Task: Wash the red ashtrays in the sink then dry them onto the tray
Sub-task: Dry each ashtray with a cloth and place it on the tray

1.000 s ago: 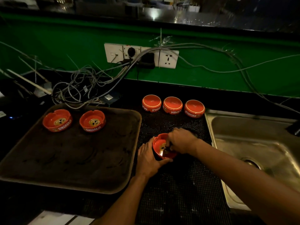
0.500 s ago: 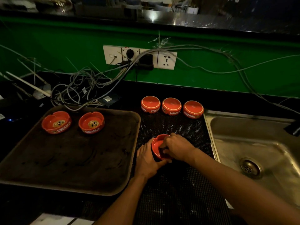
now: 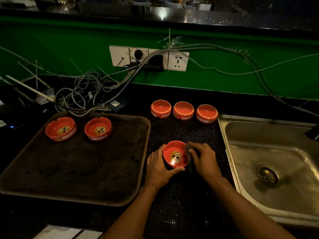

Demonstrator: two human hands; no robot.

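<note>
Since a moment before, my right hand (image 3: 202, 159) had slid off the bowl to its right rim, baring the gold emblem inside the red ashtray (image 3: 174, 156). The ashtray sat tilted on the black mesh mat (image 3: 183, 133), between tray and sink. My left hand (image 3: 159, 167) cupped it, fingers curled round its near wall. My right fingers pinched a dark cloth (image 3: 189, 153) against the rim. Behind stood three upturned ashtrays (image 3: 183, 110); two upright ashtrays (image 3: 98, 128) rested on the brown tray (image 3: 77, 169). The steel sink (image 3: 276, 152) lay right.
</note>
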